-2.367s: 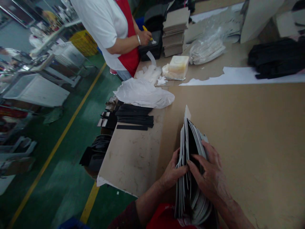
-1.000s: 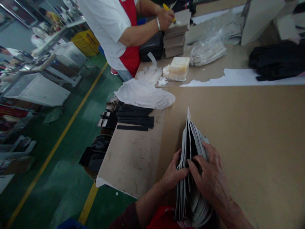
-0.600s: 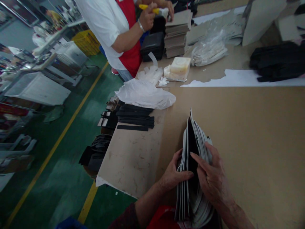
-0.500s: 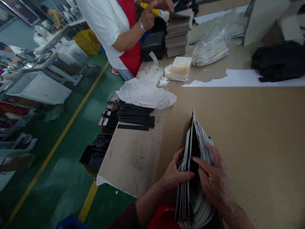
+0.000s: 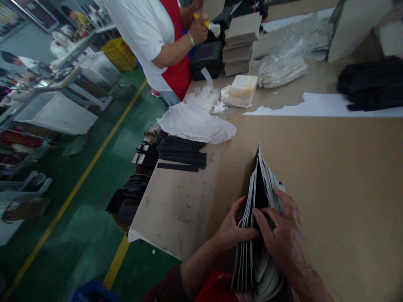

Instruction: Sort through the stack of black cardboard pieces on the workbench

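Observation:
A thick stack of thin sheets (image 5: 271,178), black on one face with pale edges, stands on end at the table's near side. It is parted near the middle, showing a black face in the gap. My left hand (image 5: 231,228) grips the left part of the stack, its thumb reaching into the gap and its fingers behind. From the right, my right hand (image 5: 285,235) holds the other part, thumb at the gap and fingers around the outer side. The lower ends of the sheets fan out close to my red apron (image 5: 214,287).
Black strips (image 5: 182,153) lie at the table's left edge beside a white plastic bag (image 5: 198,123). Across the table (image 5: 340,167), a co-worker in a red apron (image 5: 178,54) holds a yellow-handled brush (image 5: 206,24) near stacked grey boards (image 5: 239,46). Black pieces (image 5: 371,82) lie at far right.
My right thumb and index finger have shifted at the gap, while both hands keep their hold on the stack. The co-worker's brush has moved away from the grey boards. The view has shifted slightly.

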### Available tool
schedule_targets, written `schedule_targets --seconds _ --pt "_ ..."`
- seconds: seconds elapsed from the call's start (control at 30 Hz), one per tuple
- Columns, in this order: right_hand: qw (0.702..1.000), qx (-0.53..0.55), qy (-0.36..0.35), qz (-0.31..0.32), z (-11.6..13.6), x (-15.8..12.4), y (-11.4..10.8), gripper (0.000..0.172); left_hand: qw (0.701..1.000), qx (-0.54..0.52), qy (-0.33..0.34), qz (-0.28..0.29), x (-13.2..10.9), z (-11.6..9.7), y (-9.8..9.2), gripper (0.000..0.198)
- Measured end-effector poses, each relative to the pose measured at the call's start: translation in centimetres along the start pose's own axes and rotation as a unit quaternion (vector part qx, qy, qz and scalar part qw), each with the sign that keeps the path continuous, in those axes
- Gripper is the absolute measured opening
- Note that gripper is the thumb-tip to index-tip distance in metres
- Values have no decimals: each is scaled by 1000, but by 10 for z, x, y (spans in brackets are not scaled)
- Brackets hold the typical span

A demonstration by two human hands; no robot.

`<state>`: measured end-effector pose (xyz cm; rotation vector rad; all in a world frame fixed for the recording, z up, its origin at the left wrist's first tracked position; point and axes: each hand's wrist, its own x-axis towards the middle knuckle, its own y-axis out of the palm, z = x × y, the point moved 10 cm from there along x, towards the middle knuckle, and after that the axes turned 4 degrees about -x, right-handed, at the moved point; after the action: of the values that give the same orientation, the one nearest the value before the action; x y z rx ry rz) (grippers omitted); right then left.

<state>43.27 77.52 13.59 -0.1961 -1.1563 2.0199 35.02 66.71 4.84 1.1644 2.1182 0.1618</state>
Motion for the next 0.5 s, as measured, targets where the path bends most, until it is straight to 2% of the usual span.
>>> schedule_targets --seconds 0.13,0.27,0.5 --pt "1000 -16 -22 -9 3 0 1 39 1000 -14 -4 5 -1 2 0 111" --pt "999 -16 -31 10 8 0 1 35 1000 -4 -6 -2 -2 2 -1 109" --pt "998 -27 -50 27 7 -1 5 43 1000 14 -3 -6 0 6 -6 108"
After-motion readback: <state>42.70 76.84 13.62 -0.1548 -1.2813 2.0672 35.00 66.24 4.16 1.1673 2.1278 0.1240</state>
